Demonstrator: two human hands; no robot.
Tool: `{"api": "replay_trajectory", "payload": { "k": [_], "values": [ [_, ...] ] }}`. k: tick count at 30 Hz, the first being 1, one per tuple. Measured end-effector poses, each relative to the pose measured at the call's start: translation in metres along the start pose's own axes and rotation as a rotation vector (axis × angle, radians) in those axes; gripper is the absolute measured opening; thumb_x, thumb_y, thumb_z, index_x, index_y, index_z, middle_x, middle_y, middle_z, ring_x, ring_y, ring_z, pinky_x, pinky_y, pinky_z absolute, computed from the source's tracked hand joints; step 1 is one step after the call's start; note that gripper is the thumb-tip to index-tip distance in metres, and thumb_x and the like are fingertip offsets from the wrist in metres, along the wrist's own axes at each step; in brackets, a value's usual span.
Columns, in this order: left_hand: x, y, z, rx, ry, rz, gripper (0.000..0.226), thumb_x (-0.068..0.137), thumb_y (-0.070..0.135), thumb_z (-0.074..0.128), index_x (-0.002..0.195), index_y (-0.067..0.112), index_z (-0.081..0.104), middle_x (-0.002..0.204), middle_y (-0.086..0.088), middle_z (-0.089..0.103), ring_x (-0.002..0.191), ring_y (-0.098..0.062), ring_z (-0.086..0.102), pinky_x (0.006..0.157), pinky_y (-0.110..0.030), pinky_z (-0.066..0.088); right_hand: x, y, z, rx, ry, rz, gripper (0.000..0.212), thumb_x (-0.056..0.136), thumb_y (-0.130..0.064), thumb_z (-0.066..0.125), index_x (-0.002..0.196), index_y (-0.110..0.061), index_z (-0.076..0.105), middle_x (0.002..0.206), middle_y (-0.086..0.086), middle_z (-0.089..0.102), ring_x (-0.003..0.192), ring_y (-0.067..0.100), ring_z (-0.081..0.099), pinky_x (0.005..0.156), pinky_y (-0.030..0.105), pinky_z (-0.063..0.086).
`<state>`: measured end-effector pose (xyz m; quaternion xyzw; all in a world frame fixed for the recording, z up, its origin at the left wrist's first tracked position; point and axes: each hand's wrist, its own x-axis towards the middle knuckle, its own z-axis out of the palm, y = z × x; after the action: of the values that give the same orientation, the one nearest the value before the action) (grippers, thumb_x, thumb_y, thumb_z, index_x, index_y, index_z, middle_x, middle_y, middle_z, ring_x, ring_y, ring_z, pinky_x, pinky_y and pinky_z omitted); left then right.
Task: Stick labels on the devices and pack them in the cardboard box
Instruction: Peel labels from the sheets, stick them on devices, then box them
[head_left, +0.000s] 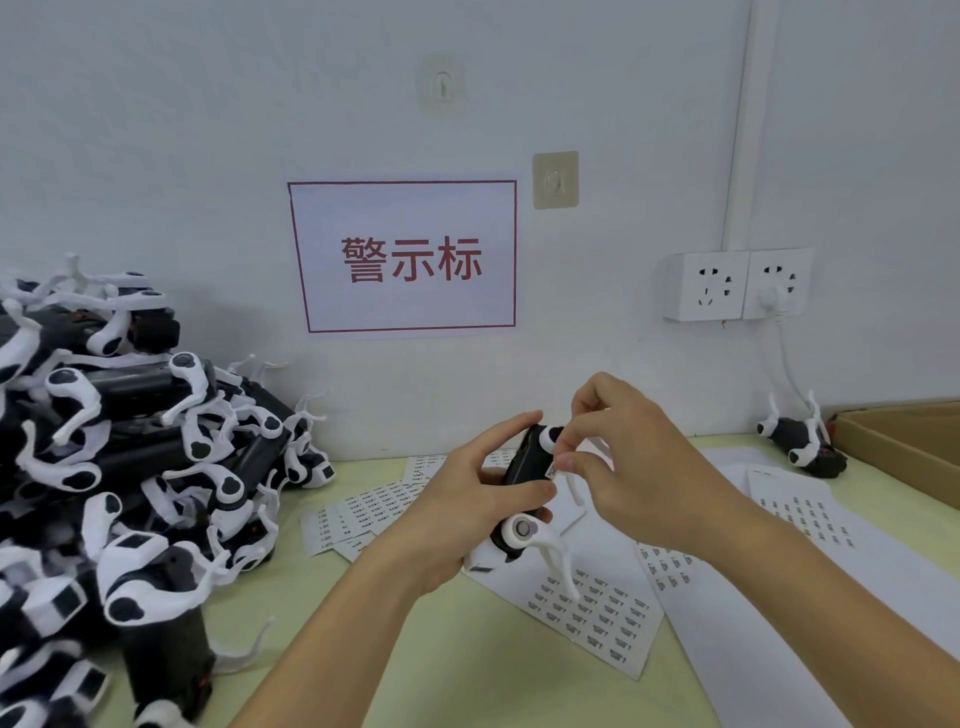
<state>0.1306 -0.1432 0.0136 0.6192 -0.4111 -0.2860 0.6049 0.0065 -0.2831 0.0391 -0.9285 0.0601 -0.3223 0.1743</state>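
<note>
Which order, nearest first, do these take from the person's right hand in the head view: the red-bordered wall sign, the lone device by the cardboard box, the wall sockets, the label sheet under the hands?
From the right hand:
1. Label sheet, on the table just below.
2. Lone device, to the right beside the cardboard box.
3. Red-bordered sign up on the wall to the left and wall sockets up right: too close to call.

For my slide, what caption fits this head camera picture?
Left hand grips a device while right hand presses a label on.

Device pile (130, 467) blocks left — seemingly.
</note>
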Motion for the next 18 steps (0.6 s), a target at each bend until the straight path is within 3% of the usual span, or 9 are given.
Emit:
{"api": "replay_trajectory", "payload": {
  "k": [5,8,12,18],
  "values": [
    [-0.0009,0.0012,0.0012,-0.007,-0.003,0.020,0.061,0.076,0.018,0.078,0.122,0.055,0.062,0.102,-0.009,0.074,0.084,-0.024,0.074,0.071,-0.030,0.055,-0.0024,-0.0032,0.0023,-0.053,0.023,-0.030,0.020,0.094,-0.022,0.064,0.079,-0.033,0.058,0.096,-0.021,0.039,0.099,-0.005,0.043,0.077,0.017,0.038],
    [-0.0006,0.0016,0.0014,-0.009,0.002,0.023,0.059,0.074,0.022,0.079,0.120,0.055,0.062,0.099,-0.007,0.075,0.083,-0.024,0.074,0.070,-0.032,0.056,-0.0029,-0.0035,0.0027,-0.053,0.034,-0.034,0.017,0.094,-0.020,0.063,0.080,-0.030,0.061,0.097,-0.020,0.039,0.101,-0.006,0.042,0.077,0.012,0.037],
    [-0.0007,0.0022,0.0026,0.001,0.010,0.032,0.056,0.075,0.027,0.079,0.120,0.055,0.062,0.098,-0.007,0.075,0.084,-0.025,0.074,0.069,-0.034,0.056,-0.0041,-0.0041,0.0042,-0.055,0.056,-0.041,0.013,0.094,-0.016,0.063,0.083,-0.021,0.066,0.096,-0.016,0.040,0.100,-0.005,0.042,0.079,0.006,0.035],
    [-0.0012,0.0026,0.0029,0.011,0.021,0.031,0.049,0.083,0.028,0.076,0.121,0.055,0.061,0.102,-0.017,0.073,0.083,-0.024,0.074,0.068,-0.035,0.055,-0.0050,-0.0049,0.0058,-0.063,0.078,-0.049,0.012,0.092,-0.016,0.064,0.082,-0.021,0.066,0.098,-0.013,0.040,0.098,-0.003,0.044,0.076,0.009,0.037]
  ]
}}
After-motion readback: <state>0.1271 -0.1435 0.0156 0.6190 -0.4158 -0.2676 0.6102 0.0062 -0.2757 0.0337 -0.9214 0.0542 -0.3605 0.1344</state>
